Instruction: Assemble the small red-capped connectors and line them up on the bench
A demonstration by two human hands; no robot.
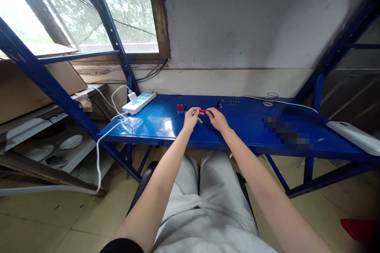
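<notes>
Holding one small red piece (202, 110) between both hands — left hand (190, 118) and right hand (217, 119) pinch its ends, fingers narrow, just above the blue surface (166, 124). Step in hand, by judgement: joining or parting it; next calls for steady fingertip grip. Spare red and black pieces (181, 108) nearby. Power strip (139, 102) — no readable writing.

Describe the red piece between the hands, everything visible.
The small red piece is a short, slim cylinder, plastic by its look. It lies roughly level just above the blue shelf, pinched between the left hand and the right hand, fingertips at each end. Finer detail is too small to tell.
</notes>
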